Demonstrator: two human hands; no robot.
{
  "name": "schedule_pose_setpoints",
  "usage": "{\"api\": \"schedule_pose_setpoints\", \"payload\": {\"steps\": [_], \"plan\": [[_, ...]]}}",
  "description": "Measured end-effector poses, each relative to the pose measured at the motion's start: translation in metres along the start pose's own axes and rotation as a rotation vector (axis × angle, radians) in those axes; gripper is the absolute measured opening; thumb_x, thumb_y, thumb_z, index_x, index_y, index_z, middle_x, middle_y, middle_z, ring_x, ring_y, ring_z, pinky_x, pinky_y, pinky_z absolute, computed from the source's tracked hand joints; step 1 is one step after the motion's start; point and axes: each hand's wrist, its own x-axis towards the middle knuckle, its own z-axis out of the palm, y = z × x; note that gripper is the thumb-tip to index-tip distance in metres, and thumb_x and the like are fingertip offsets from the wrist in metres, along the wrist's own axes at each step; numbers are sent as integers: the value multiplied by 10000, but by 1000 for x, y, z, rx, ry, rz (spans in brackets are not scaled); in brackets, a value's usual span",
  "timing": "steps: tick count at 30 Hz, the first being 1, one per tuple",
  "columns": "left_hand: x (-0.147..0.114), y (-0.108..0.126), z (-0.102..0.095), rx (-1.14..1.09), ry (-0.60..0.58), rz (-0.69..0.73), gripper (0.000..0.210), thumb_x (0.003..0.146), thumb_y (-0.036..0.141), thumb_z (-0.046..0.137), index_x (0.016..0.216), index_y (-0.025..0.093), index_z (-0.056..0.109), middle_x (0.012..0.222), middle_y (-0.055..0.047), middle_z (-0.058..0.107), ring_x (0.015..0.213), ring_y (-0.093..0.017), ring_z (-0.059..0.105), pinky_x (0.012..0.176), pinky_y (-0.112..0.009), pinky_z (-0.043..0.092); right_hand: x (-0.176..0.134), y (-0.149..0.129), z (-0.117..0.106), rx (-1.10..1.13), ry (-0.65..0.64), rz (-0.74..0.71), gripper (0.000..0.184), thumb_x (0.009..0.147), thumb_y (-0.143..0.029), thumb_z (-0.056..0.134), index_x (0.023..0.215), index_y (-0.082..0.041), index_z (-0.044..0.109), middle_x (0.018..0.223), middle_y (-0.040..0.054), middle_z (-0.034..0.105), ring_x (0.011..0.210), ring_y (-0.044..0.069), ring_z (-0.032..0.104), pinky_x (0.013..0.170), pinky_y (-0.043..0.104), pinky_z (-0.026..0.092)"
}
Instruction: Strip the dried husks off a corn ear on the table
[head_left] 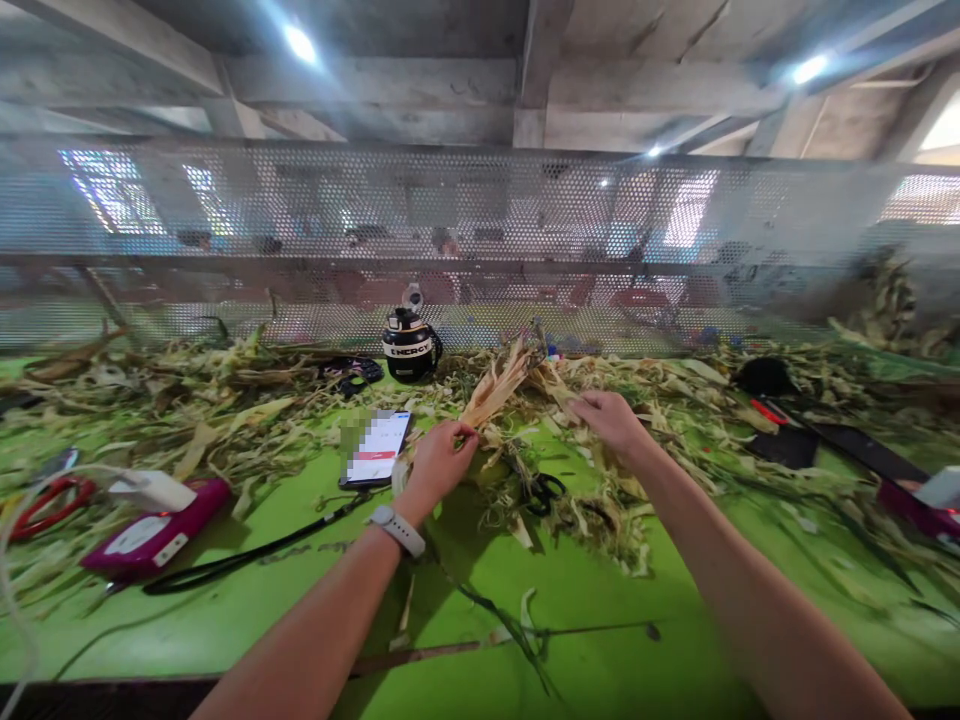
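Note:
My left hand [442,462], with a pale watch on its wrist, is closed around the lower end of a tan, fanned-out bundle of dried corn husk [499,385]. Opposite it, my right hand [611,420] pinches a paler strip of husk [556,385] near the top of that bundle. Whether the strip is joined to the bundle I cannot tell. Below and between the hands lie husk scraps [600,525] and a pair of scissors with black handles [546,492]. A lit phone [379,450] lies just left of my left hand.
Husk pieces [225,425] litter the green table [300,620]. A black jug [409,350] stands behind the phone. A purple power strip [161,530] with a white plug and red-handled scissors [52,505] lie left. A perforated metal screen [480,220] rises at the back.

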Motion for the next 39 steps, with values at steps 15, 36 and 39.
{"api": "schedule_pose_setpoints", "payload": {"steps": [15, 36, 39], "plan": [[-3, 10, -3, -151, 141, 20, 150, 767, 302, 544, 781, 186, 638, 845, -67, 676, 835, -207, 604, 802, -344, 448, -5, -11, 1, 614, 124, 99, 268, 603, -421, 706, 630, -182, 587, 519, -62, 483, 444, 63, 385, 447, 197, 321], [-20, 42, 7, -1022, -267, -100, 288, 763, 436, 572, 833, 161, 616, 758, -17, 614, 698, -115, 546, 676, -239, 464, -45, -51, 44, 673, -278, 52, 339, 671, -519, 666, 678, -182, 633, 620, -20, 593, 592, 109, 521, 592, 217, 438], [-20, 41, 6, -879, -164, -11, 227, 782, 385, 555, 763, 162, 596, 699, 2, 577, 664, -103, 512, 632, -214, 436, -41, -48, 41, 665, -266, 50, 360, 677, -536, 649, 702, -177, 657, 655, -6, 619, 628, 116, 552, 647, 234, 457]]}}
